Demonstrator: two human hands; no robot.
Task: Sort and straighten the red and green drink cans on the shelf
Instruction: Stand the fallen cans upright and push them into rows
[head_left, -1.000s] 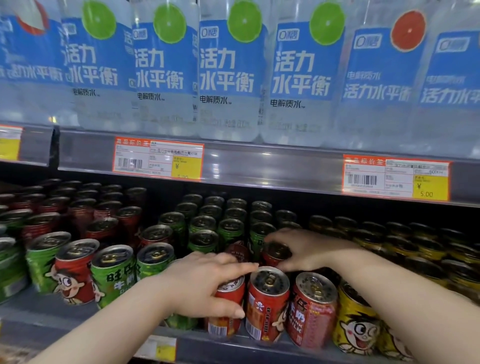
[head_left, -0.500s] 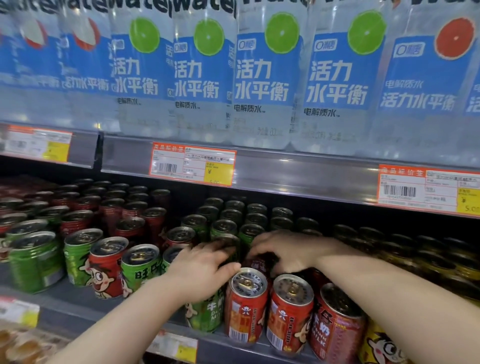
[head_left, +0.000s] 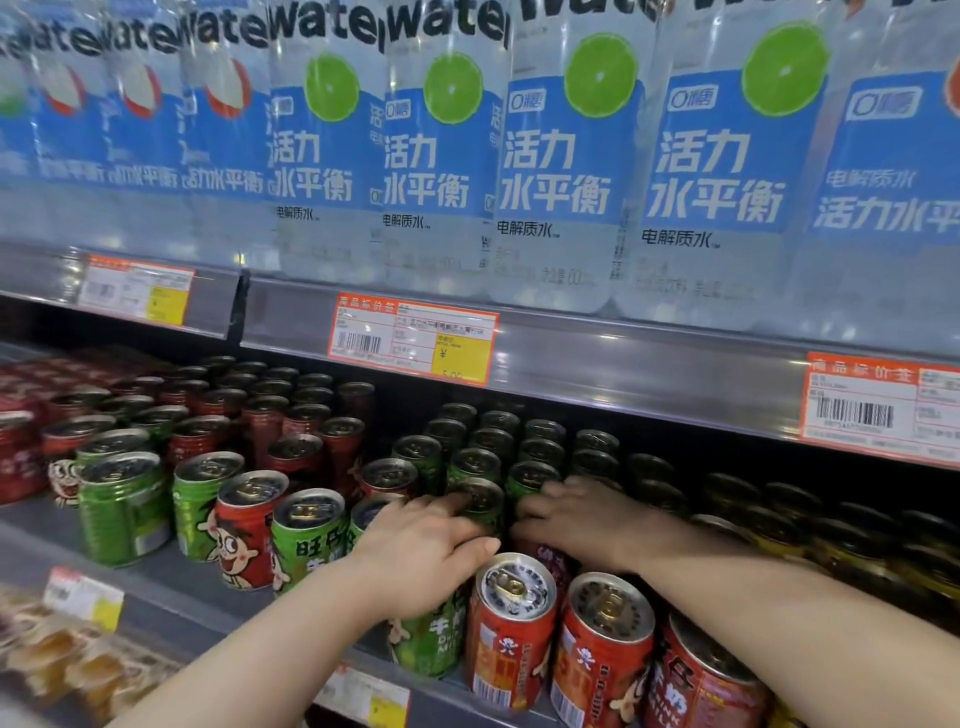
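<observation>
Red and green drink cans stand mixed on the lower shelf (head_left: 171, 587). My left hand (head_left: 421, 556) lies over the top of a green can (head_left: 428, 642) in the front row, thumb to the right, fingertips touching another green can (head_left: 480, 501) behind it. My right hand (head_left: 576, 519) is just to the right, fingers curled down over a red can (head_left: 551, 560) in the second row, mostly hidden. Three red cans (head_left: 511, 629) (head_left: 602, 654) (head_left: 696, 680) stand in front below my right arm. To the left stand green cans (head_left: 122, 509) (head_left: 306, 540) and a red one (head_left: 244, 530).
Rows of red cans (head_left: 291, 415) and green cans (head_left: 493, 441) fill the shelf's back. Yellow cans (head_left: 779, 525) sit to the right. The shelf above, with price tags (head_left: 413, 338), holds large water bottles (head_left: 561, 171) and hangs low over the cans. Packaged goods (head_left: 62, 654) lie below left.
The view has swung left, so the cans sit further right. My left hand went from a red front can to the green one. My right hand stayed on the second row, now close to the left.
</observation>
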